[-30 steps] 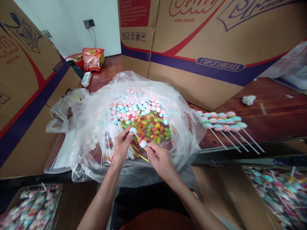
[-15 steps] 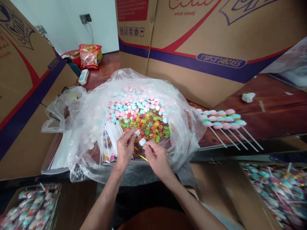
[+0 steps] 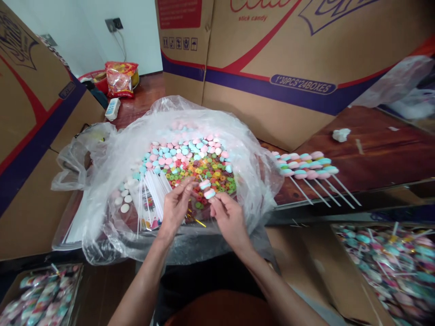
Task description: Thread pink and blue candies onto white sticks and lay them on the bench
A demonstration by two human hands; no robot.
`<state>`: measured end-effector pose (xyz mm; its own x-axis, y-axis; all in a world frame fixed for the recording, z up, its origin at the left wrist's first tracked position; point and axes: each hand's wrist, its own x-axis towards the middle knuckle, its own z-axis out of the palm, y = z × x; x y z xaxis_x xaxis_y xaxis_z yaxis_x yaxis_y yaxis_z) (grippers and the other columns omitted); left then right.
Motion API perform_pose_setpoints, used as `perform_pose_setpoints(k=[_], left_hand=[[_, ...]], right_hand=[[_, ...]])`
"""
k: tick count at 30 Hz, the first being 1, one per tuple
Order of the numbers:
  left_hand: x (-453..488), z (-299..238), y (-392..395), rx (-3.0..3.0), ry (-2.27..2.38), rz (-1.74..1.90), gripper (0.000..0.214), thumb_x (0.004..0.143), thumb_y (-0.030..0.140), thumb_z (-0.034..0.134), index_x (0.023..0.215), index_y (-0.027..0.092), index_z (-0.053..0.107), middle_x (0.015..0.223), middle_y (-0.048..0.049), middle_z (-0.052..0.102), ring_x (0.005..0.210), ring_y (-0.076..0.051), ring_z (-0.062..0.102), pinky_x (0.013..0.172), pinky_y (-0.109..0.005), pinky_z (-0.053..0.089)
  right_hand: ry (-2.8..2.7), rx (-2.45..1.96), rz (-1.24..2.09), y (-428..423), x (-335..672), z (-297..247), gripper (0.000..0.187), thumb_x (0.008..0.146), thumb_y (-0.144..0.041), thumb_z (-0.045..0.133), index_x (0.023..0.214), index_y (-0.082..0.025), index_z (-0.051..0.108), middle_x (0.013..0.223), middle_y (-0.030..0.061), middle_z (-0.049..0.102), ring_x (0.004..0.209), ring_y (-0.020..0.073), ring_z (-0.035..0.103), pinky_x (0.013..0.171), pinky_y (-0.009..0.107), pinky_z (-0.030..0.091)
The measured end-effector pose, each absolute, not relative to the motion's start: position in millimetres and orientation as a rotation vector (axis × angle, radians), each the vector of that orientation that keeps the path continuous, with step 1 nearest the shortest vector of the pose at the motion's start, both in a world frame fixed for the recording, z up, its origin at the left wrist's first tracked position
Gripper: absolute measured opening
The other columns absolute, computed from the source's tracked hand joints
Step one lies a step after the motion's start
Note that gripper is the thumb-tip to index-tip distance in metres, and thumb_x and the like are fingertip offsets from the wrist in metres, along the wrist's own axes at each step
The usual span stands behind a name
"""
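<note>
My left hand (image 3: 176,204) and my right hand (image 3: 228,216) meet over a clear plastic bag (image 3: 136,145) spread on a tray. Both pinch a white stick with pink and blue candy pieces (image 3: 206,189) on it, the pieces sitting between the fingertips. Inside the bag lie a heap of pink and blue round candies (image 3: 183,151), a heap of small coloured ring candies (image 3: 212,170) and a bundle of white sticks (image 3: 151,197). A row of finished candy sticks (image 3: 306,170) lies on the brown table (image 3: 380,158) to the right.
Large cardboard cartons stand behind (image 3: 288,63) and to the left (image 3: 30,113). Trays of wrapped candy sticks sit at the lower left (image 3: 37,294) and lower right (image 3: 390,258). A red snack bag (image 3: 119,79) and a white remote (image 3: 112,108) lie at the back.
Both hands have drawn together and lifted slightly; the two candy pieces, apart before, now sit next to each other on the stick. The view has shifted a little.
</note>
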<state>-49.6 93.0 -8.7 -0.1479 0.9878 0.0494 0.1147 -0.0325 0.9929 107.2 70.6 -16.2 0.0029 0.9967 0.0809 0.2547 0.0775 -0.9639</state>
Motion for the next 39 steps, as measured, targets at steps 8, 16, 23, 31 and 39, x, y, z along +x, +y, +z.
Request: perform_pose_setpoints(k=[8,16,23,31,39], left_hand=[[-33.5,-11.7,128.4,2.024,1.684,0.909,0.025,0.083,0.008,0.059,0.089,0.024,0.077,0.099,-0.0091,0.067,0.094,-0.025,0.061,0.086,-0.037,0.048],[-47.3,-7.4,131.0,1.220,1.406,1.263,0.011,0.075,0.026,0.075,0.082,0.019,0.076,0.083,-0.0045,0.073,0.078,-0.018,0.064,0.077,-0.030,0.049],[-57.3,-7.9,117.2,0.905,1.229,1.339,0.031,0.067,0.039,0.084,0.087,0.018,0.076,0.080,-0.0018,0.071,0.072,-0.012,0.062,0.070,-0.025,0.047],[-57.4,-15.9,108.6,1.225,1.356,1.401,0.011,0.073,0.029,0.079,0.082,0.022,0.080,0.092,-0.0048,0.074,0.093,-0.019,0.066,0.092,-0.032,0.050],[-66.1,-20.6,108.7,0.858,1.145,1.444,0.031,0.068,0.036,0.086,0.093,0.020,0.078,0.094,-0.0052,0.078,0.083,-0.017,0.070,0.087,-0.033,0.054]], right_hand=[[-1.362,-1.392,0.944,68.5,123.7,-21.4,0.028,0.094,-0.036,0.050,0.071,-0.021,0.054,0.060,-0.0026,0.052,0.056,0.0133,0.049,0.057,0.025,0.039],[-1.435,-1.335,1.015,66.2,120.8,-17.3,0.027,0.096,-0.036,0.050,0.074,-0.021,0.056,0.060,-0.0031,0.053,0.054,0.0122,0.049,0.054,0.023,0.038],[-1.585,-1.283,1.012,65.8,115.3,-14.0,0.028,0.097,-0.032,0.048,0.073,-0.020,0.056,0.059,-0.0032,0.051,0.055,0.0121,0.048,0.056,0.024,0.037],[-1.592,-1.340,0.983,66.0,110.2,-16.9,0.026,0.096,-0.032,0.049,0.075,-0.020,0.059,0.058,-0.0029,0.048,0.053,0.0125,0.045,0.052,0.023,0.035],[-1.551,-1.265,1.069,67.0,109.9,-18.1,0.026,0.096,-0.033,0.050,0.076,-0.020,0.059,0.059,-0.0034,0.050,0.054,0.0117,0.048,0.054,0.022,0.036]])
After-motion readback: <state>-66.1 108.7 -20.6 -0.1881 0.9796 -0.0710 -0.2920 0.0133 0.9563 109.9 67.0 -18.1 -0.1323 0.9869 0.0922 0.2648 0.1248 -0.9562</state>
